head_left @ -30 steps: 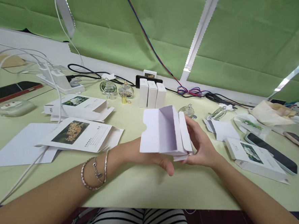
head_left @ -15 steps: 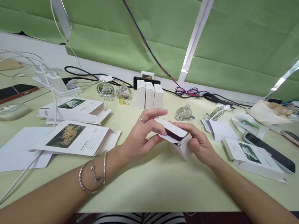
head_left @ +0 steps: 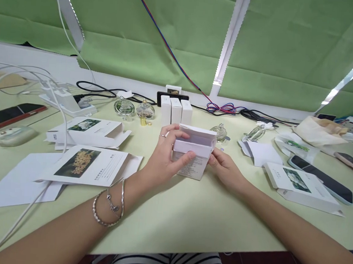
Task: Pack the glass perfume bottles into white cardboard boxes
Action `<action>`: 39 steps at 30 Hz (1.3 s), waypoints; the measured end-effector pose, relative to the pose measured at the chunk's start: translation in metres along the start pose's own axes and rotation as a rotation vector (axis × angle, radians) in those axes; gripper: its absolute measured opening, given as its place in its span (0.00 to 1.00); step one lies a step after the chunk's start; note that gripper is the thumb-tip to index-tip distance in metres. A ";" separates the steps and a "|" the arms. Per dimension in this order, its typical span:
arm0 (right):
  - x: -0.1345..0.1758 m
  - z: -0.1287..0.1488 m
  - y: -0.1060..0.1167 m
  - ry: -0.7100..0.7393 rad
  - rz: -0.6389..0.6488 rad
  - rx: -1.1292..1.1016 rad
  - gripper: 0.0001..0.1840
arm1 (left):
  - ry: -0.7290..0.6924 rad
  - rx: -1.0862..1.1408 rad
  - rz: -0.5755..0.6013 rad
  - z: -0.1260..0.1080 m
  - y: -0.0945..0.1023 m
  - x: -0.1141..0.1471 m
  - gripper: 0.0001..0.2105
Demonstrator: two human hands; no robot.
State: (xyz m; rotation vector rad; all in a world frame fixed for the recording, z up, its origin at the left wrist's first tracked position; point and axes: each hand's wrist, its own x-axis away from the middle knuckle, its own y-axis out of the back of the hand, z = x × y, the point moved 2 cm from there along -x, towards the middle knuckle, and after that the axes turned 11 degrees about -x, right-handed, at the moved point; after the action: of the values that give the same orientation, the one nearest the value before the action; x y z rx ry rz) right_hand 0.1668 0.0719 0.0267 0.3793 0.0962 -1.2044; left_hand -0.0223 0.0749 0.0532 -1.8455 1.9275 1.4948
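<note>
In front of me is a small white cardboard box (head_left: 192, 165), its top flaps raised and rows of small print on the side facing me. My left hand (head_left: 167, 157) grips its left side, thumb across the printed face and fingers behind the top. At the box's right edge, my right hand (head_left: 226, 169) pinches the corner near the flap. Just behind stands a round glass bottle (head_left: 220, 132), partly hidden by the box. Three narrow white boxes (head_left: 175, 111) stand upright farther back.
On the left lie opened flower-picture boxes (head_left: 87, 164), a white cable (head_left: 25, 206) and a power strip (head_left: 67, 104). Two glass bottles (head_left: 124, 107) stand behind them. To the right are another flower-picture box (head_left: 301, 185), a phone (head_left: 320, 178) and a tilted glass bottle (head_left: 255, 133).
The box has turned and tipped in my hands, so its printed side and raised top flaps now face me. My right hand has shifted slightly left and lower along its edge.
</note>
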 end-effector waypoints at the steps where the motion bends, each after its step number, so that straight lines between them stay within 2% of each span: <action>1: -0.001 0.000 0.002 -0.009 -0.042 0.050 0.19 | 0.004 -0.043 -0.017 0.003 -0.002 0.000 0.16; 3: -0.003 -0.003 0.010 0.008 -0.158 0.173 0.16 | -0.003 -0.102 -0.083 0.008 -0.004 -0.001 0.18; 6: -0.009 -0.011 0.034 0.098 -0.398 0.348 0.14 | 0.022 -0.128 -0.212 0.017 -0.002 -0.004 0.25; 8: -0.013 -0.020 0.054 0.132 -0.559 0.412 0.16 | 0.079 -0.115 -0.272 0.023 0.000 -0.007 0.32; 10: -0.017 -0.033 0.071 0.097 -0.643 0.429 0.22 | 0.147 -0.084 -0.286 0.027 0.000 -0.008 0.36; 13: -0.025 -0.051 0.085 -0.027 -0.608 0.366 0.32 | 0.208 -0.034 -0.288 0.029 -0.003 -0.008 0.40; 17: -0.032 -0.060 0.084 -0.144 -0.441 0.355 0.38 | 0.153 -0.087 -0.341 0.022 -0.003 -0.006 0.43; 20: -0.034 -0.057 0.081 -0.134 -0.382 0.401 0.38 | 0.084 -0.127 -0.366 0.017 0.000 -0.006 0.44; 25: -0.036 -0.056 0.083 -0.133 -0.429 0.411 0.35 | -0.075 -0.199 -0.436 0.008 0.004 -0.004 0.44; 28: -0.038 -0.056 0.083 -0.093 -0.453 0.445 0.27 | -0.228 -0.179 -0.492 0.001 0.003 -0.003 0.38; 30: -0.038 -0.053 0.084 -0.038 -0.518 0.482 0.21 | -0.354 -0.142 -0.516 -0.004 0.004 -0.001 0.34; 32: -0.037 -0.047 0.086 0.062 -0.606 0.510 0.19 | -0.506 -0.102 -0.447 -0.009 0.005 0.002 0.29; 34: -0.034 -0.037 0.089 0.183 -0.669 0.465 0.19 | -0.667 -0.077 -0.237 -0.016 0.003 0.005 0.24; 35: -0.033 -0.032 0.089 0.230 -0.657 0.397 0.19 | -0.724 -0.078 -0.115 -0.019 0.002 0.007 0.23; 37: -0.029 -0.023 0.088 0.273 -0.532 0.210 0.20 | -0.734 -0.114 0.048 -0.024 -0.001 0.010 0.21; 39: -0.024 -0.016 0.080 0.244 -0.310 0.059 0.20 | -0.602 -0.180 0.085 -0.025 -0.005 0.011 0.23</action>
State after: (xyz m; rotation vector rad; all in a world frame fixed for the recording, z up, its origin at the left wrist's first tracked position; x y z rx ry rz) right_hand 0.2338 0.1231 0.0370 0.5774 0.3405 -1.4647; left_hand -0.0083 0.0512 0.0562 -1.1646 1.6302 2.0085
